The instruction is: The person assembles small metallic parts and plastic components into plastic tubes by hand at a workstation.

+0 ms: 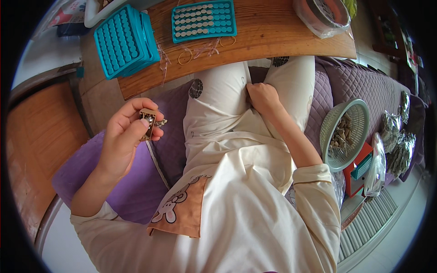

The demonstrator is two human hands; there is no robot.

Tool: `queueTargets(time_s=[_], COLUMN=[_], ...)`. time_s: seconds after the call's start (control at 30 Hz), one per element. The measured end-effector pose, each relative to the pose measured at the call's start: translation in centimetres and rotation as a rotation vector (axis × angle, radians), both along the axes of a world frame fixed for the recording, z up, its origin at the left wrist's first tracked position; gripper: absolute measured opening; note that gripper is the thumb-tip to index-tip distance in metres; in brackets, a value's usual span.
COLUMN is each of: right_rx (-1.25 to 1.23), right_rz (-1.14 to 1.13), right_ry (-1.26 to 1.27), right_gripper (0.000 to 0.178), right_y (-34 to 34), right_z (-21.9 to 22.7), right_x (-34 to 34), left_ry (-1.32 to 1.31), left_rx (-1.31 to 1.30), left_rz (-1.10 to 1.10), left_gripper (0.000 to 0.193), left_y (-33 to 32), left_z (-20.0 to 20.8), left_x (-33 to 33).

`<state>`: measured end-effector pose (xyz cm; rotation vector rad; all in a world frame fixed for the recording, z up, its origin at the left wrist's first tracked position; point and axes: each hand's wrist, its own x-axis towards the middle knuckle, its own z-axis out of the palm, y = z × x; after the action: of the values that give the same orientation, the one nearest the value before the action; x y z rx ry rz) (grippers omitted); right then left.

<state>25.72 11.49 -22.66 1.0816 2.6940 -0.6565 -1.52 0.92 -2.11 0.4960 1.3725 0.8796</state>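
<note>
My left hand (123, 134), raised to the left of my lap, is closed round a small brown rectangular piece (148, 123) with an open hollow side. My thumb presses on shiny metal bits inside it. A small metallic part (161, 123) sticks out between the fingers on its right. My right hand (264, 97) is low between my thighs, its back toward me and its fingers curled downward. Whatever it may hold is hidden beneath it.
Ahead, a wooden table (273, 38) bears stacked teal trays (119, 43), a teal tray with rows of pale round pieces (205, 19), rubber bands (185, 57) and a plastic-wrapped round container (325, 18). At right stand a pale basket of brown pieces (325, 129) and silver packets (403, 152).
</note>
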Motion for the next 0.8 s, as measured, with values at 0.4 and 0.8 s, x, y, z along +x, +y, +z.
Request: queueTargets(time_s=[0.4, 0.8], right_rx=[0.091, -0.510], right_rz=[0.017, -0.493], right_ry=[-0.177, 0.369], right_gripper=[0.011, 0.020], right_y=[-0.4, 5.5], right_z=[-3.3, 2.3], right_x=[-1.2, 0.8], left_ry=[-0.011, -0.012], left_rx=[0.004, -0.031], left_rz=[0.022, 0.023], left_gripper=[0.022, 0.020], left_y=[0.1, 0.5], left_z=[0.3, 0.7], left_x=[-0.6, -0.4])
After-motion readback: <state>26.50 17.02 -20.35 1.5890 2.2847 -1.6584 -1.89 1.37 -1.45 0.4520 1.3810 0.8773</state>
